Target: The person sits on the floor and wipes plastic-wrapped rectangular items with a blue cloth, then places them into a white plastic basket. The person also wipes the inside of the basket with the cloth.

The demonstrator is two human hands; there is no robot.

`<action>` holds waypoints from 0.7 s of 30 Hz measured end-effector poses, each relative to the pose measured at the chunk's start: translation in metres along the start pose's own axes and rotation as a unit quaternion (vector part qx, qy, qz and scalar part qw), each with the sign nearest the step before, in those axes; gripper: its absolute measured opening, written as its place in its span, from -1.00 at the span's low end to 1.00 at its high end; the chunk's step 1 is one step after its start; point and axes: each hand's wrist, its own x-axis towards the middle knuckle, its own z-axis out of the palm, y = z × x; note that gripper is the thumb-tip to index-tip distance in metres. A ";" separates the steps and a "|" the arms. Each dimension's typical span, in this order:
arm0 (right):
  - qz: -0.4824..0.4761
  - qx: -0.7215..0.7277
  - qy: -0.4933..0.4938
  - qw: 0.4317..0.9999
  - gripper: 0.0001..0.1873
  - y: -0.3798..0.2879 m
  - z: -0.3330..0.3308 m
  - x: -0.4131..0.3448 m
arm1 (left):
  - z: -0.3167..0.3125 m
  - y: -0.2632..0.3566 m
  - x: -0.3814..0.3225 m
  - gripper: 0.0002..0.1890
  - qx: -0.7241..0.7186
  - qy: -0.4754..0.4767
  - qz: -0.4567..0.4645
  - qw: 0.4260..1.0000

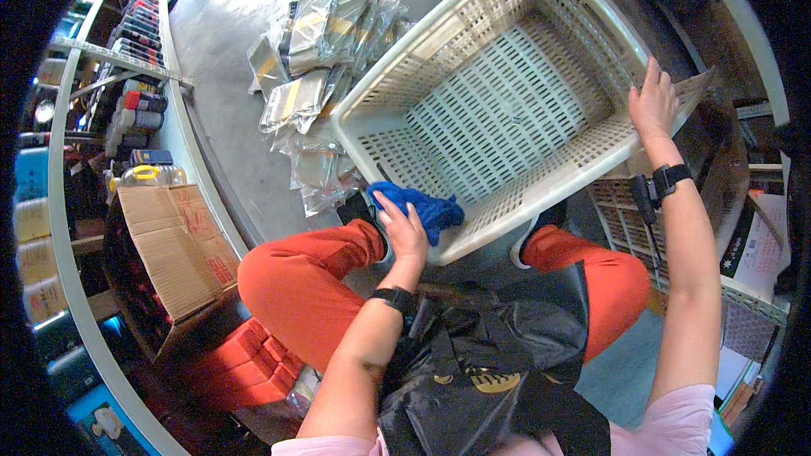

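Observation:
A large white slotted plastic basket [500,120] stands tilted in front of my knees, its open top towards me. Some grime darkens its inner walls, and a small dark mark shows on the floor of it. My left hand [405,228] presses a crumpled blue cloth [418,202] against the near left corner of the rim. On the right, my right hand [656,104] grips the basket's rim, fingers lying over the edge.
Several plastic-wrapped flat packs [323,38] lie piled on the concrete floor [222,76] beyond the basket. Metal shelving [70,88] lines the left, with a cardboard box [177,247] close to my left knee. Another slotted crate [624,215] stands by my right knee.

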 end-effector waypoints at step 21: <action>-0.051 0.051 0.019 0.997 -0.28 0.010 -0.004 -0.001 | 0.011 0.006 0.208 -0.55 0.151 0.178 -0.065 0.970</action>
